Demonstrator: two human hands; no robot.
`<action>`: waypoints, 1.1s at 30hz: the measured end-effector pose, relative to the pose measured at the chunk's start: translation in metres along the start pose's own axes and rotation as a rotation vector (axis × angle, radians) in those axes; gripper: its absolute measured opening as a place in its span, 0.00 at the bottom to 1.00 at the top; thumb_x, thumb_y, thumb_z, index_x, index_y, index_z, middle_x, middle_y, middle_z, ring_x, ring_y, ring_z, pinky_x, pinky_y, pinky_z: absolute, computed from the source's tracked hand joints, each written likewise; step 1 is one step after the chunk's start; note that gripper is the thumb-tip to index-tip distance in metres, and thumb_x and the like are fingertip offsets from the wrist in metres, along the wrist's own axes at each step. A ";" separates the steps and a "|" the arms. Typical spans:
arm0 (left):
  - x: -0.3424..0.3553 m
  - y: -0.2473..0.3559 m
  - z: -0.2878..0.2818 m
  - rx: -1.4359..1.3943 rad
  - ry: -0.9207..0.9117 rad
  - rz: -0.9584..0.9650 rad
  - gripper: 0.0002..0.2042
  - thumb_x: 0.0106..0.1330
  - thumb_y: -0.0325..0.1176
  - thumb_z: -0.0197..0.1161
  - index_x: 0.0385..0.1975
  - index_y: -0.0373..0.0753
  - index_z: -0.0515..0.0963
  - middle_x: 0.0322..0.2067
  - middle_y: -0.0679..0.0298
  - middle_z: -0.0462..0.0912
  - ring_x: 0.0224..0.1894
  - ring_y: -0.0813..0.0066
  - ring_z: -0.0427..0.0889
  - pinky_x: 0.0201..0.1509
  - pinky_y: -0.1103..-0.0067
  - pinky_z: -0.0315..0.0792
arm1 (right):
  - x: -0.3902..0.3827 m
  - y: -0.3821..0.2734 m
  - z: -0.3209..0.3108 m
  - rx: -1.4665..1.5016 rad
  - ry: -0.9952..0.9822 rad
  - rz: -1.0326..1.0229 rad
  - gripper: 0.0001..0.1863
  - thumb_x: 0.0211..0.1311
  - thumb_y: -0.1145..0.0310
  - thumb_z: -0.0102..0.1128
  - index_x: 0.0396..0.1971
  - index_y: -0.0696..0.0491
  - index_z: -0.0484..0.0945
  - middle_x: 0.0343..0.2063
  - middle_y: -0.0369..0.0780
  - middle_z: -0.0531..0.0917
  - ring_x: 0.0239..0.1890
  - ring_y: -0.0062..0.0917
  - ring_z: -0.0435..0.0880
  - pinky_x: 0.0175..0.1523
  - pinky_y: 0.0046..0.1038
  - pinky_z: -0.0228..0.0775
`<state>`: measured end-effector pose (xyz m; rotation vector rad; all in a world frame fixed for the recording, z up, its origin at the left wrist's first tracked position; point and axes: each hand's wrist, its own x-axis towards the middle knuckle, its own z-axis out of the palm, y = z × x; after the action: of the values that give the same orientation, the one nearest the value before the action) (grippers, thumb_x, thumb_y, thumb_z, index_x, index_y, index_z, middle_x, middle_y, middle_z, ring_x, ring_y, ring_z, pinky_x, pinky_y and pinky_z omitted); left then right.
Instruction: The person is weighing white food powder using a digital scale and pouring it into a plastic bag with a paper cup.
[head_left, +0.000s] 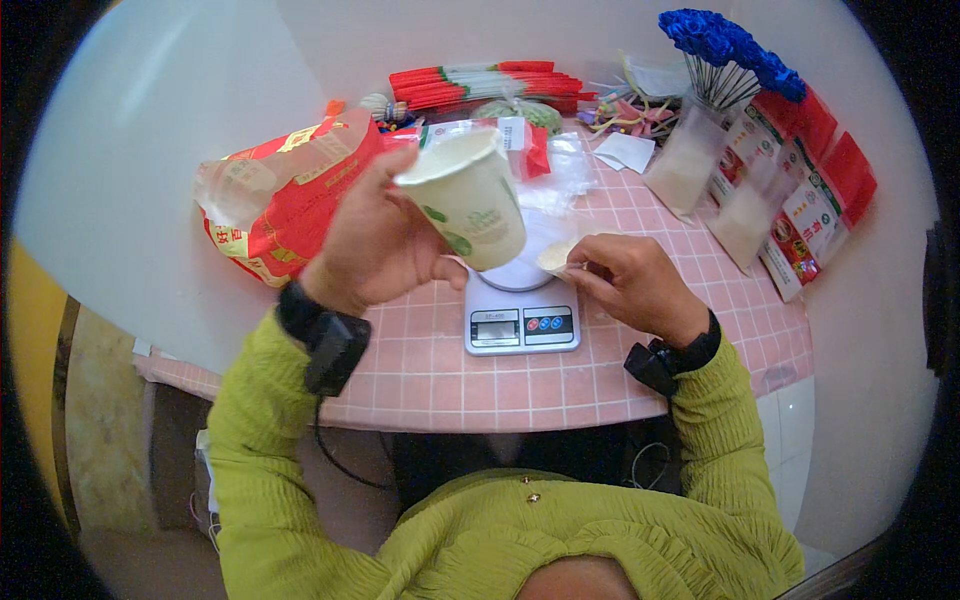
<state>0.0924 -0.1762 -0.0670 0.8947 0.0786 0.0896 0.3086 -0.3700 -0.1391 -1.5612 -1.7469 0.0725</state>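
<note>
My left hand (375, 245) is closed on a white paper cup (478, 205) with green print, held tilted above the table; its contents are hidden from this angle. Pinched in my right hand (640, 285) is a small scoop (556, 256) that appears to hold something pale, over the right side of the scale's round plate. Beneath both hands sits a white kitchen scale (521, 325) with a small display and several coloured buttons. The cup hides part of the scale's plate.
A red and clear plastic bag (290, 200) stands at the left. Flat red-and-white packets (485, 88) lie stacked at the back, near clear plastic bags (560, 170). To the right are pale-filled bags (690, 160), blue flowers (730, 50) and upright printed pouches (805, 225).
</note>
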 end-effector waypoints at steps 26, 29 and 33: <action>0.007 -0.061 -0.032 0.783 0.137 0.134 0.38 0.57 0.39 0.74 0.65 0.35 0.61 0.51 0.55 0.77 0.47 0.69 0.82 0.49 0.73 0.78 | 0.004 -0.007 0.000 -0.058 -0.026 0.011 0.07 0.58 0.68 0.66 0.30 0.55 0.78 0.23 0.44 0.81 0.26 0.37 0.82 0.32 0.36 0.73; 0.012 -0.069 -0.033 0.986 0.154 0.315 0.38 0.56 0.37 0.74 0.65 0.37 0.62 0.52 0.56 0.77 0.49 0.71 0.79 0.54 0.74 0.75 | 0.004 -0.007 0.001 -0.037 -0.026 0.008 0.07 0.58 0.69 0.65 0.31 0.55 0.78 0.23 0.44 0.81 0.25 0.37 0.82 0.32 0.36 0.73; 0.015 -0.074 -0.033 1.037 0.264 0.400 0.38 0.54 0.37 0.75 0.64 0.36 0.63 0.53 0.59 0.73 0.57 0.72 0.74 0.57 0.77 0.72 | 0.004 -0.007 0.000 -0.059 -0.035 0.002 0.06 0.58 0.69 0.65 0.31 0.55 0.78 0.23 0.44 0.81 0.25 0.37 0.82 0.31 0.36 0.73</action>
<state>0.1076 -0.1948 -0.1457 1.9247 0.2004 0.5775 0.3028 -0.3680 -0.1334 -1.6133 -1.7893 0.0496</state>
